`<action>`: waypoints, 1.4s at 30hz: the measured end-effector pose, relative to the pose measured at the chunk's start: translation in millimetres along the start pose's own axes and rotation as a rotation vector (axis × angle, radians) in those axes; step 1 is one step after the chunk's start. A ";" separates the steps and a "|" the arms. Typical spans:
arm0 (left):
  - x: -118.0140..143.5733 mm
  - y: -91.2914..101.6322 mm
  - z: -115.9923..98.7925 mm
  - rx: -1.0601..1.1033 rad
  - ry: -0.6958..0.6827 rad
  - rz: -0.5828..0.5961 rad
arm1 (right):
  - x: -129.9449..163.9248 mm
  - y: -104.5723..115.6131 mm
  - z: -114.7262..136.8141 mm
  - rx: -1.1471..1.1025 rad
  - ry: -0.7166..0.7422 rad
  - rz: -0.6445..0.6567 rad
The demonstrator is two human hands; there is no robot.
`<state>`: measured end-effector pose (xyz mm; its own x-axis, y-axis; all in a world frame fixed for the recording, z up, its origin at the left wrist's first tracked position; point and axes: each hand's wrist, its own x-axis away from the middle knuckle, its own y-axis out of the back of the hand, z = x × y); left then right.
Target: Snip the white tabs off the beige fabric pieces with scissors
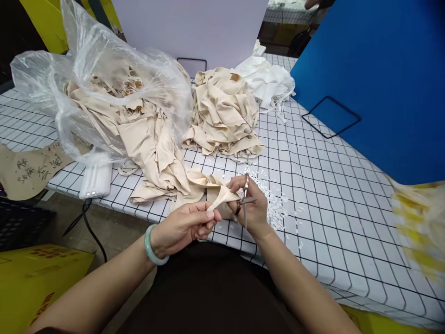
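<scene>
Beige fabric piece [222, 198] is sitting right between the two hands, low over the near edge of the tabletop [333, 222], and both hands are holding onto it. Left hand [189, 221] is pinching one narrow, folded end between thumb and fingers, and a pale green bangle [151, 247] is circling that wrist. Right hand [256, 209] is doing double duty: its fingertips are gripping the other end of the cloth, and it's also holding a pair of metal scissors [245, 217], blades spreading a bit apart, one crossing the palm and the other pointing down toward the wearer.

More beige cloth is lying just beyond the hands and running up left into a clear plastic bag [93, 53]; can't tell whether the held bit is joining onto that. Little white snippets [276, 204] are scattering just past the right hand. Straight ahead of the hands, a beige fabric heap [225, 109] is piling up, with a white fabric heap [266, 79] sitting behind it. Off to the left of the left hand, a white plastic box [96, 178] is resting at the tabletop edge, trailing a black cable [91, 227].
</scene>
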<state>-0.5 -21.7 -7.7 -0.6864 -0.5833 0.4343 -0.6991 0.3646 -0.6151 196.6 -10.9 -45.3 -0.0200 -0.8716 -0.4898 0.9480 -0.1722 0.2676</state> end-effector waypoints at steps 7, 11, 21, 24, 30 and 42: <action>-0.1 -0.6 -2.1 -0.300 -0.101 -0.055 | 13.7 25.1 19.0 0.097 -0.005 0.343; -1.7 -3.2 -9.8 -0.601 -0.239 -0.088 | 10.6 26.8 20.7 0.048 -0.026 0.256; -17.4 -12.8 1.5 -0.534 -0.651 -0.191 | 39.0 -19.4 22.2 -0.109 -0.246 0.057; -26.4 -14.6 9.6 -0.497 -0.631 -0.270 | 43.0 -17.3 26.5 -0.117 -0.311 0.108; -35.6 -23.4 12.7 -0.666 -0.728 -0.283 | 37.8 13.5 28.2 -0.041 -0.426 0.075; -46.7 -25.4 10.3 -0.807 -0.788 -0.319 | 44.5 13.8 22.7 -0.056 -0.451 0.123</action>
<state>51.4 -11.2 -19.0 -0.3408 -0.9168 -0.2080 -0.9359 0.3100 0.1672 201.6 -62.5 -44.6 -0.0304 -0.9985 -0.0445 0.9673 -0.0406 0.2502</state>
